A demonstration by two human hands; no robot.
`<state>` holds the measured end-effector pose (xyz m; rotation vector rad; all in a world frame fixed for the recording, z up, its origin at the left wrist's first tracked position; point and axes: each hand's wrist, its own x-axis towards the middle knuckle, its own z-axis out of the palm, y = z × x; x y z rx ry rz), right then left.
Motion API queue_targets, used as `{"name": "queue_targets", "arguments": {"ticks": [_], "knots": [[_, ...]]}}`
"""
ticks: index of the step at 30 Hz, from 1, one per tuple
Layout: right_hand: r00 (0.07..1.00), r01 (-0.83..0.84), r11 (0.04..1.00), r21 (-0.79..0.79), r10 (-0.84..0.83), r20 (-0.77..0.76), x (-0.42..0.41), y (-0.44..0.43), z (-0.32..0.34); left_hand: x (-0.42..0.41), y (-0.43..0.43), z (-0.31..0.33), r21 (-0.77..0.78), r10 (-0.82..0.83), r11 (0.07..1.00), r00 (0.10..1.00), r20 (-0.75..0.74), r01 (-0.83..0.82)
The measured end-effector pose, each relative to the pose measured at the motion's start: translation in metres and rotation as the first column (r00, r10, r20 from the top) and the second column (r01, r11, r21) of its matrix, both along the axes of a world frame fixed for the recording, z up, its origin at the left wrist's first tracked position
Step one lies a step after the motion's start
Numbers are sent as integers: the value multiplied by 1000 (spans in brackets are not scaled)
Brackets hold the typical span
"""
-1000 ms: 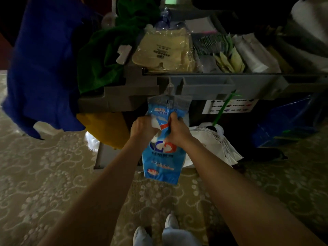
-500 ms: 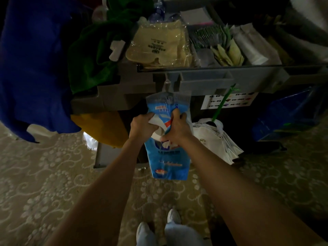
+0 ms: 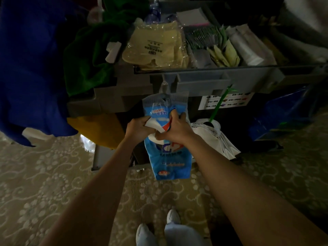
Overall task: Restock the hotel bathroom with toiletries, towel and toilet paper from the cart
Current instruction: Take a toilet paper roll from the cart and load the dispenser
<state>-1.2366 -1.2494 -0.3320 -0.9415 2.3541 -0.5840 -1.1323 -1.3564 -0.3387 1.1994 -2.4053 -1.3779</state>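
The blue plastic pack [image 3: 170, 157] hangs at the front of the grey cart [image 3: 204, 80]. The left hand [image 3: 138, 126] pinches the white paper [image 3: 153, 124] at its opening, and the right hand [image 3: 177, 129] grips the film. The paper looks light, soft and easy to tear, so it is better to take the whole fold.

A patterned carpet [image 3: 44, 174] covers the floor, with two pale shoes [image 3: 173, 216] at the bottom edge. A blue cloth [image 3: 30, 68] hangs at left beside a green cloth [image 3: 85, 57]; the yellow shape [image 3: 99, 128] below them is perhaps a bag.
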Motion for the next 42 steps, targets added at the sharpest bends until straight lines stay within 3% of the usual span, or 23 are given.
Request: {"name": "queue_targets", "arguments": {"ticks": [4, 7, 9, 11, 13, 14, 17, 19, 22, 26, 27, 29, 31, 34, 37, 40, 42], "knots": [[995, 5, 1000, 20, -7, 101, -6, 3, 9, 2, -5, 2, 73, 8, 997, 1000, -15, -6], [996, -10, 997, 73, 3, 93, -5, 1, 10, 4, -3, 1, 147, 74, 987, 996, -42, -67], [1000, -18, 990, 136, 17, 4, 2, -3, 11, 7, 0, 0, 153, 104, 984, 993, -52, -95], [969, -30, 986, 166, 70, -238, 19, -6, 13, 8, 5, -2, 130, 92, 988, 994, -66, -83], [794, -95, 986, 136, 158, -587, 32, -5, 9, 8, 7, -6, 120, 66, 991, 994, -92, -55], [696, -151, 981, 120, 192, -691, 37, -2, 7, 9, 7, -8, 102, 59, 994, 994, -95, -49], [455, -398, 908, 133, 321, -831, 40, 6, -7, 9, 6, -11, -40, -36, 999, 998, -58, 34], [495, -359, 918, 169, 341, -799, 46, 4, -4, 8, 5, -12, -61, -49, 997, 999, 4, 50], [649, -263, 941, 212, 335, -683, 45, -8, 8, 6, 7, -6, -44, -17, 999, 1000, -16, 17], [582, -365, 906, 215, 402, -706, 36, -6, 12, 6, 9, -4, -52, -24, 998, 1000, 1, 24], [578, -379, 901, 210, 407, -707, 36, -4, 10, 7, 8, -4, 5, -40, 999, 999, 0, 40], [578, -379, 912, 155, 364, -730, 37, 2, 10, 8, 8, -4, 262, -49, 962, 994, -101, 74], [677, -363, 929, 70, 315, -666, 33, 6, 13, 10, 9, -5, 478, 5, 870, 967, -255, 122], [821, -249, 963, -106, 152, -550, 28, 16, 9, 11, 7, -11, 625, 46, 740, 908, -416, 249], [890, -178, 951, -254, 45, -454, 32, 22, 11, 15, 5, -17, 649, 100, 734, 912, -397, 202], [893, -215, 958, -190, 114, -436, 37, 20, 15, 16, -1, -22, 614, 151, 784, 933, -328, 89], [884, -220, 965, -146, 134, -448, 37, 17, 19, 13, -6, -12, 578, 39, 801, 950, -311, 156]]}}
